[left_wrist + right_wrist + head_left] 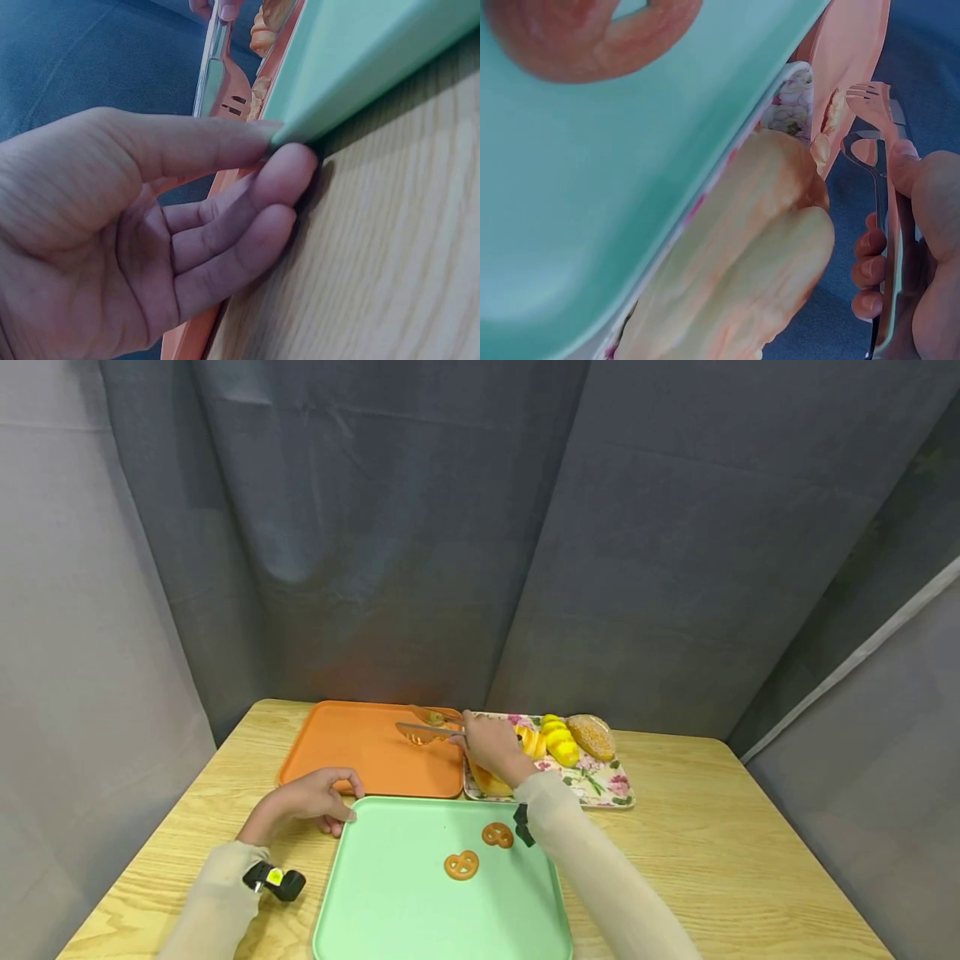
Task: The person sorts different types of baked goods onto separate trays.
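My left hand [315, 800] pinches the far left corner of a light green tray [390, 910] between thumb and fingers. Two brown pretzels [461, 865] lie on that tray. With my right hand [491, 743] I grip a pair of serving tongs [431, 730], one arm slotted like a fork and the other a metal loop. Their tips stand apart above the right part of an orange tray [345, 739]. Small golden-brown baked pieces [832, 112] show there, close to the tongs and partly covered by them in the head view.
Right of the orange tray sits a flowered tray [600, 789] bearing a seeded bun [591, 737], a yellow ridged bread [560, 741], an orange-and-white ridged piece [532, 742] and a long bread [735, 255] partly under my right arm. A grey curtain [390, 527] hangs behind the wooden table [712, 843].
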`<state>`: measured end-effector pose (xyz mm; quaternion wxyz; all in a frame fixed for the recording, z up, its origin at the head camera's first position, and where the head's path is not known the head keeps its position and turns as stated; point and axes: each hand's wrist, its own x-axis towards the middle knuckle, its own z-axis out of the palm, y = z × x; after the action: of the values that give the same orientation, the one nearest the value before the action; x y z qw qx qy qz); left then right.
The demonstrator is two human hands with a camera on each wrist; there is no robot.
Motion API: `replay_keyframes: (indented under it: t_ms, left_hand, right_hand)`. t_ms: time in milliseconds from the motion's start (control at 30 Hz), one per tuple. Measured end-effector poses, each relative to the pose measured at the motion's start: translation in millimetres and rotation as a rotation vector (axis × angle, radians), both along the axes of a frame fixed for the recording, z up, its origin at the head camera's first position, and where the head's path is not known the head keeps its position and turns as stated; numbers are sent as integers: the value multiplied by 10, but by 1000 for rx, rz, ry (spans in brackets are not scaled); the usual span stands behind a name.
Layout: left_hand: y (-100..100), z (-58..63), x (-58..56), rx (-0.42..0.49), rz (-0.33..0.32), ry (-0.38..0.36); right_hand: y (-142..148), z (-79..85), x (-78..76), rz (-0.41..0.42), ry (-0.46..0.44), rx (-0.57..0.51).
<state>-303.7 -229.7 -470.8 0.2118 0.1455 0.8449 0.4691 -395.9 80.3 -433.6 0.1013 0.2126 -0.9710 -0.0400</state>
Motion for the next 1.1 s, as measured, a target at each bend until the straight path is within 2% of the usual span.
replay_keyframes:
  t_ms: [300,500,767,1100]
  left_hand:
    - [4,-7,-7,2,5,-4]
    - [1,10,-1,3,10,-11]
    - [-10,17,-4,-3,6,-19]
    - [-22,8,3,-2,-12,-14]
  right_hand:
    - [84,30,38,4,-31,-9]
    - [205,88,97,54,17,12]
    - [443,120,279,204,124,-27]
    - [852,44,654,430,116,-111]
